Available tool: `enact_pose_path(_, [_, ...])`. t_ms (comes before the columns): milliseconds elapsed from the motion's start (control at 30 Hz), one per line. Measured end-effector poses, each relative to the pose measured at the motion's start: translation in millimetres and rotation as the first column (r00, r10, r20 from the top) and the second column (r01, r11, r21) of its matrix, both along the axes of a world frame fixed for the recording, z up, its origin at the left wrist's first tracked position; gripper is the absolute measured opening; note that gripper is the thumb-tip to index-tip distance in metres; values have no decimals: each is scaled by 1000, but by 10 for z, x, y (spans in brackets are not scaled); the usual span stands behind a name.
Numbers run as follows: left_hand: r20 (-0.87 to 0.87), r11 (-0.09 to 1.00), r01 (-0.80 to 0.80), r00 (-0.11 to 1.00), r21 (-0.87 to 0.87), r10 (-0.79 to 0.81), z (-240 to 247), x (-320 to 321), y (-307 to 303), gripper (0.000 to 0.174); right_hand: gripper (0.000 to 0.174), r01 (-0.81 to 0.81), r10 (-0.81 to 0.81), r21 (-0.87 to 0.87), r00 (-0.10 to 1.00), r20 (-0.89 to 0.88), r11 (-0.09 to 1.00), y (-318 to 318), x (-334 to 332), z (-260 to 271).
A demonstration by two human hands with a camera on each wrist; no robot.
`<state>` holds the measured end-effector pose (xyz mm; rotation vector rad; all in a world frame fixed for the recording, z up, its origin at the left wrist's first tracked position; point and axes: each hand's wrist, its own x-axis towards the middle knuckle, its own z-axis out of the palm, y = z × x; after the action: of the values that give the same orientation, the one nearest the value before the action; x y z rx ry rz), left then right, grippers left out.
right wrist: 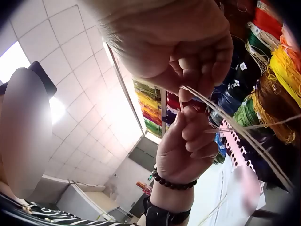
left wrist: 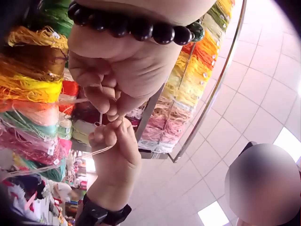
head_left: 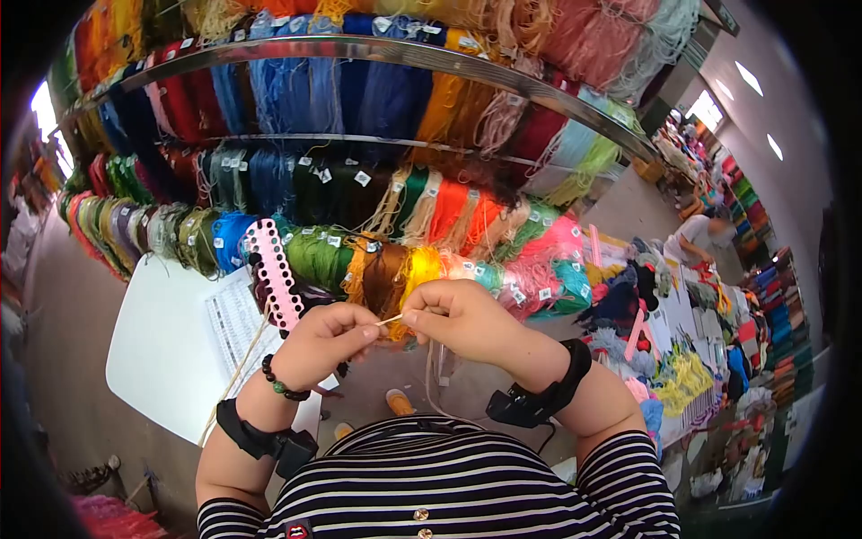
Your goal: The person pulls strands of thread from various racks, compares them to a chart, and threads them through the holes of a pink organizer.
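A thin cream cord (head_left: 391, 320) runs in a short stretch between the two hands, in front of the yellow skeins. My left hand (head_left: 325, 346), with a dark bead bracelet at its wrist, pinches one part between thumb and forefinger. Close beside it, my right hand (head_left: 469, 322) pinches the cord with its thumb and bent forefinger. In the right wrist view, doubled cord strands (right wrist: 230, 120) trail away from the fingers to the lower right. The left wrist view shows both hands' fingertips nearly meeting, with more strands (left wrist: 96, 151) leading off from the right hand.
Racks of coloured thread skeins (head_left: 314, 260) stand right ahead behind a metal rail (head_left: 395, 52). A pink punched card (head_left: 275, 277) with dark thread lies by a printed sheet (head_left: 235, 319) on a white table (head_left: 148, 350). To the right, another table bears yarn bundles (head_left: 687, 382); a person (head_left: 691, 238) is farther back.
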<state>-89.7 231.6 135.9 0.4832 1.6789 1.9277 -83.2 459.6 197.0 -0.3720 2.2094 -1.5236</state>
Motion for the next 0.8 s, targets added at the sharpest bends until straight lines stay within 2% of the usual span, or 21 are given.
enact_pose_path(67, [64, 996, -95, 993, 5, 94, 0, 56, -90, 16, 15, -21, 22, -10, 997, 68, 1000, 3, -88, -166])
enact_pose_path(167, [124, 989, -146, 981, -32, 149, -22, 84, -158, 17, 18, -122, 149, 140, 968, -201, 983, -121, -149, -287])
enact_pose_path(200, [107, 983, -174, 978, -56, 180, -16, 83, -159, 18, 23, -4, 94, 141, 766, -636, 990, -198, -165, -348])
enact_pose_path(300, [90, 973, -214, 971, -85, 221, -41, 83, -188, 17, 24, -38, 182, 207, 651, -737, 978, -341, -216, -357])
enact_pose_path(433, [66, 963, -247, 965, -107, 254, -152, 65, -257, 17, 15, -40, 362, 430, 610, -705, 902, -460, -269, -403])
enact_pose_path(533, [78, 955, -287, 953, -77, 292, -270, 41, -295, 15, 11, -29, 377, 449, 593, -712, 893, -558, -323, -353])
enact_pose_path(567, [98, 928, -363, 930, 84, 355, -294, 43, -207, 19, 11, -78, 337, 360, 574, -746, 930, -609, -368, -359])
enact_pose_path(633, [378, 895, -319, 906, 310, 192, -189, 78, -202, 27, 10, -178, 246, 176, 549, -799, 968, -714, -482, -359])
enact_pose_path(667, [273, 896, -168, 960, 411, 55, -295, 52, -234, 29, 12, -297, 260, 78, 644, -720, 952, -756, -527, -380])
enact_pose_path(700, [151, 872, -5, 985, 490, -80, -479, -14, -253, 30, 12, -352, 257, -134, 852, -456, 926, -782, -560, -344])
enact_pose_path(733, [125, 881, 68, 982, 468, -142, -544, -16, -295, 30, 13, -321, 293, -343, 947, -132, 883, -783, -596, -278])
enact_pose_path(767, [97, 885, 141, 974, 445, -204, -608, -20, -338, 31, 13, -209, 356, -518, 913, 202, 830, -756, -653, -230])
enact_pose_path(800, [179, 932, 125, 965, 340, -194, -646, 30, -416, 29, 14, -112, 489, -755, 821, 296, 646, -637, -755, -189])
